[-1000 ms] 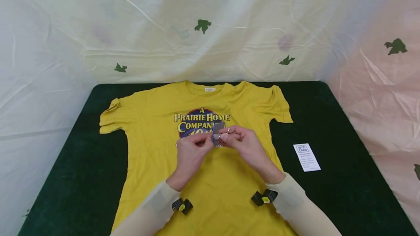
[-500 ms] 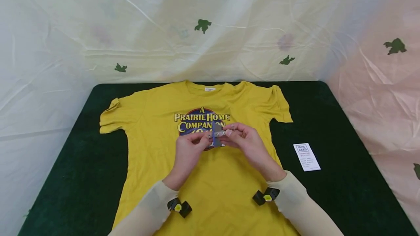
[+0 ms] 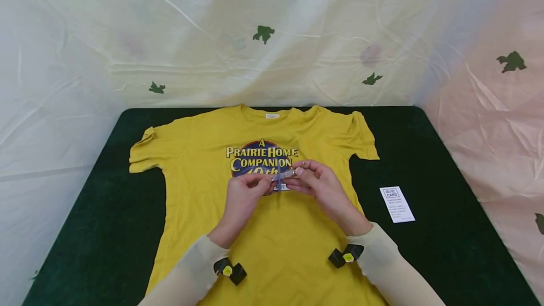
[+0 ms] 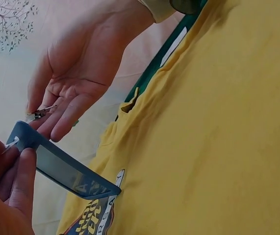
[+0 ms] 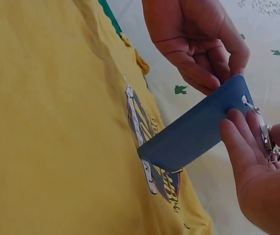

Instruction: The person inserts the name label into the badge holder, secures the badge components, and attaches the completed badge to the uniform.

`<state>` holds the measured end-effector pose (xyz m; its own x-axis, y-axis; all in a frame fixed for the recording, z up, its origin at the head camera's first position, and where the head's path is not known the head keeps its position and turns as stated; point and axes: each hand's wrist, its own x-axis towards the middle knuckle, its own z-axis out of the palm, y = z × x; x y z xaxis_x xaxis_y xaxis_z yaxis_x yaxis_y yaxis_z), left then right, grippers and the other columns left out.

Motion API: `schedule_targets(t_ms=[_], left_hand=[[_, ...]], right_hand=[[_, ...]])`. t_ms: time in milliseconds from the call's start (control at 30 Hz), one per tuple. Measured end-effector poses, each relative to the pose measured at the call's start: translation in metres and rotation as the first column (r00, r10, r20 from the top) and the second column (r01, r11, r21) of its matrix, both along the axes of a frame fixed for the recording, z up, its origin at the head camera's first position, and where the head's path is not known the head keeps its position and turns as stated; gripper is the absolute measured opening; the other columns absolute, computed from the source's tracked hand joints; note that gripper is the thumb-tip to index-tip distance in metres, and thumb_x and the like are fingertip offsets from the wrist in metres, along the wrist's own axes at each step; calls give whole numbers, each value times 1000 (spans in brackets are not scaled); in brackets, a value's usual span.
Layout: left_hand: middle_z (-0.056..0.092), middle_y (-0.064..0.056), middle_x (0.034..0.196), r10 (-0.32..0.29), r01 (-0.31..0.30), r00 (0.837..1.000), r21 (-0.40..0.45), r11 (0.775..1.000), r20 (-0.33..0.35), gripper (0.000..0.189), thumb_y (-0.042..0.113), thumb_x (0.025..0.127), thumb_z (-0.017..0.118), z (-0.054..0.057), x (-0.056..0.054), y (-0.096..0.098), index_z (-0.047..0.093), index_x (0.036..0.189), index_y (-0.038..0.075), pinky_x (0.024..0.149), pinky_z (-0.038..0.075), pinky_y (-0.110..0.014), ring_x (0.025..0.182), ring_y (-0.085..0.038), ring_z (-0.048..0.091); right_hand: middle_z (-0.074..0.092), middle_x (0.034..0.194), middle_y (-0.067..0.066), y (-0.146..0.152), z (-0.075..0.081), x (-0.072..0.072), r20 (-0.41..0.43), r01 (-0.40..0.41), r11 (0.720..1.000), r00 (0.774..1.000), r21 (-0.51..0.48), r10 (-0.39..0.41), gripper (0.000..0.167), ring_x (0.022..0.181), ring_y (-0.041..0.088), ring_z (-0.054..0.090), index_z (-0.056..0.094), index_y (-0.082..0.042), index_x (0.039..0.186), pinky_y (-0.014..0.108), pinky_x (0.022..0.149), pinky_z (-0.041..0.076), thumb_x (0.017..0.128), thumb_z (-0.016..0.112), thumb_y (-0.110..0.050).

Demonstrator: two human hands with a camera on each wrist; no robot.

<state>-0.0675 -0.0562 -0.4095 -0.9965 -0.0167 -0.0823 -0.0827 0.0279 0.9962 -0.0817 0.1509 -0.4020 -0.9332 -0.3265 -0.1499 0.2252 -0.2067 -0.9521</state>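
A blue badge holder (image 5: 198, 129) with a clear window (image 4: 63, 169) is held up over a yellow T-shirt (image 3: 204, 145). In the head view it appears almost edge-on. A short strap with a metal clip (image 5: 266, 134) passes through the slot at the holder's end. My right hand (image 3: 325, 190) pinches the clip between thumb and fingers, with other fingertips near the holder. My left hand (image 3: 246, 197) pinches the strap's end at the slot, and its fingers lie along the holder's edge in the left wrist view.
A white printed ID/IC card (image 3: 397, 204) lies on the dark green tabletop (image 3: 450, 244) right of the shirt. The shirt is spread flat, its collar toward the back. Pale hanging sheets (image 3: 204, 37) with green shapes surround the table's back and sides.
The badge holder has turned from showing its face to nearly edge-on. The hands have moved slightly apart, and more of the strap shows between them. The card and shirt stay put.
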Motion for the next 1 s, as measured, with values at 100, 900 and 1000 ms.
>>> schedule_targets(t_ms=[100, 900, 1000], left_hand=[[77, -16, 89, -11, 10, 1000, 45, 999, 16, 17, 7, 95, 71, 0, 1, -1, 78, 101, -8, 76, 63, -30, 75, -12, 72], [75, -10, 108, -67, 67, 998, 18, 998, -3, 20, 12, 93, 76, -5, -2, -1, 76, 110, 2, 82, 63, -35, 97, -30, 75], [72, -12, 120, -95, 96, 995, 17, 995, -30, 31, 12, 94, 76, -7, -4, -1, 71, 122, 2, 82, 63, -39, 105, -34, 72]], right_hand=[[69, 114, 14, -1, -1, 0, 23, 16, 1000, 1000, 4, -16, 43, 108, 26, 73, 43, 16, 134, 39, 96, 57, 109, 55, -17], [73, 106, 11, -1, 0, 0, 63, 72, 997, 995, 39, -74, 38, 101, 23, 74, 48, 12, 127, 38, 94, 59, 102, 66, -11], [73, 105, 10, 0, 0, 0, 63, 73, 997, 995, 30, -75, 38, 101, 23, 74, 48, 12, 127, 39, 93, 59, 103, 66, -11]])
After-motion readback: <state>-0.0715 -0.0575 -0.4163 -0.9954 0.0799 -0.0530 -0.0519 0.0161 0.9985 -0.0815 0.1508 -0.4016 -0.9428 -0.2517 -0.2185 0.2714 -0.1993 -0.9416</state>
